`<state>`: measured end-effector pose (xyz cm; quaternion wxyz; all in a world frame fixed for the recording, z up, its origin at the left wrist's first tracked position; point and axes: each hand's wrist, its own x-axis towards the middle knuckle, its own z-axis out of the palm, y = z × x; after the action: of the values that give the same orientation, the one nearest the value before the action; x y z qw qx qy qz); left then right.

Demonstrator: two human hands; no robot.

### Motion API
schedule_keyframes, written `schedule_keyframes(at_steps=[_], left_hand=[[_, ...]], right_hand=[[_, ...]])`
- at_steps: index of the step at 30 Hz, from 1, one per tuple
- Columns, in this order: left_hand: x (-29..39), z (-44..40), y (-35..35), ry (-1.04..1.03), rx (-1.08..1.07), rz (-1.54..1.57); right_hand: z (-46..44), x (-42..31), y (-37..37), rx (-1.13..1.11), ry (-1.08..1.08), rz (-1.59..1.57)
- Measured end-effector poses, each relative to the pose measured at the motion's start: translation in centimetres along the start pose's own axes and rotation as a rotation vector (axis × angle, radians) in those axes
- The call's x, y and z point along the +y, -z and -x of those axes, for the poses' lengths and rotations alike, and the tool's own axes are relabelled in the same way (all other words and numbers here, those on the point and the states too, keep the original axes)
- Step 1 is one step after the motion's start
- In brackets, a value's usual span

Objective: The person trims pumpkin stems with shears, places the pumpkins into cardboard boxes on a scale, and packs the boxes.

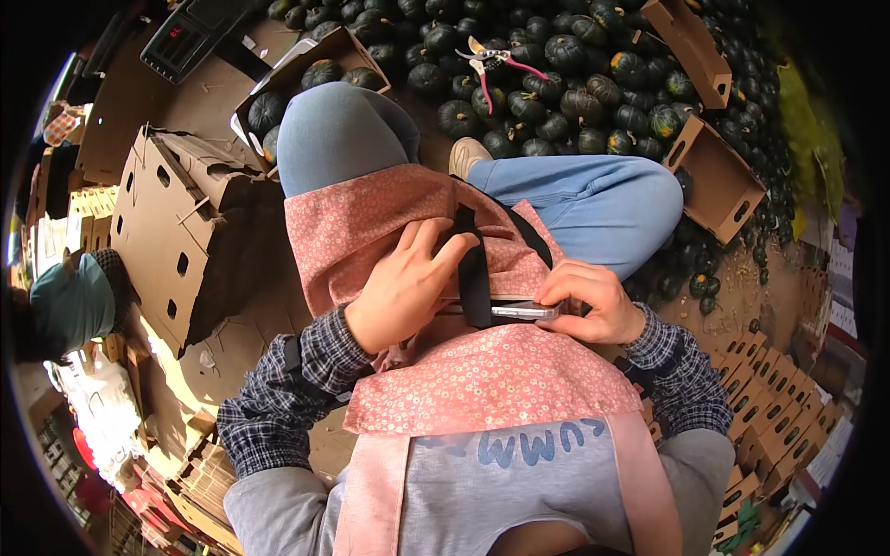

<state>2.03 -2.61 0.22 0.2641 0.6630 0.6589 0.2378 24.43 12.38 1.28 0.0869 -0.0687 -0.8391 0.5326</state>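
Note:
My right hand (593, 304) grips one end of a smartphone (525, 311), which lies flat at waist height by an opening in the pink floral apron (348, 222). Part of the phone is hidden by my fingers. Bent over the bunched apron cloth on my lap, my left hand (399, 289) pinches at the fabric beside a black strap (474, 278). Its fingertips are partly hidden in the folds. The strap runs down close to the phone's other end. Pruning shears (491, 65) with pink handles lie open on a heap of dark green squash (528, 107) beyond my knees.
A cardboard box (311, 69) with several squash sits on a scale, its display (176, 35) at upper left. Cardboard trays (718, 176) lie on the heap at right. A tall carton (153, 241) stands left, with a stool-like teal cushion (72, 298) beyond. Stacked boxes (769, 394) fill the lower right.

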Motion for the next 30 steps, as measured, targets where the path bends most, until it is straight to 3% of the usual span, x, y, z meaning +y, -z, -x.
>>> schedule_keyframes(at_steps=[4, 6, 9, 10, 12, 14, 16, 18, 20, 22, 26, 30], left_hand=[[2.2, -0.7, 1.6, -0.268, 0.101, 0.300], [2.6, -0.7, 0.8, -0.364, 0.084, 0.159], [2.5, -0.8, -0.8, -0.400, 0.089, 0.063], [2.6, -1.0, -1.1, -0.411, 0.125, 0.025], [3.3, -1.3, -1.4, -0.292, 0.102, 0.023], [3.2, -1.6, -1.8, -0.174, 0.026, 0.061], [2.4, -2.0, -1.6, -0.186, 0.081, 0.286], [0.5, -2.5, -0.8, -0.100, -0.054, 0.742], [-0.3, -1.6, -0.1, 0.143, -0.131, 1.340], [-1.8, -0.9, -0.5, 0.288, -0.148, 1.650], [-2.8, -0.6, -1.4, 0.326, -0.185, 1.706], [-2.8, -0.9, -2.0, 0.287, -0.199, 1.724]], right_hand=[[-0.1, -0.2, -0.5, 0.129, -0.083, 0.043], [-0.2, -0.7, -1.0, 0.221, -0.183, 0.028], [-0.9, -1.9, -0.9, 0.217, -0.156, 0.004], [-1.0, -1.8, -1.2, 0.274, -0.246, -0.169], [-1.2, -1.4, -1.6, 0.390, -0.428, -0.520], [-2.8, -0.8, -1.5, 0.377, -0.449, -0.671], [-3.1, -0.2, -1.3, 0.294, -0.515, -0.814], [-3.2, -1.6, 0.0, 0.188, -0.618, -1.041], [-2.6, -0.8, 0.2, 0.194, -0.581, -0.979], [-1.7, 0.3, 0.0, 0.147, -0.563, -0.834], [-1.0, 0.8, -0.8, 0.110, -0.580, -0.744], [-0.7, 1.0, -1.0, 0.224, -0.587, -0.708]])
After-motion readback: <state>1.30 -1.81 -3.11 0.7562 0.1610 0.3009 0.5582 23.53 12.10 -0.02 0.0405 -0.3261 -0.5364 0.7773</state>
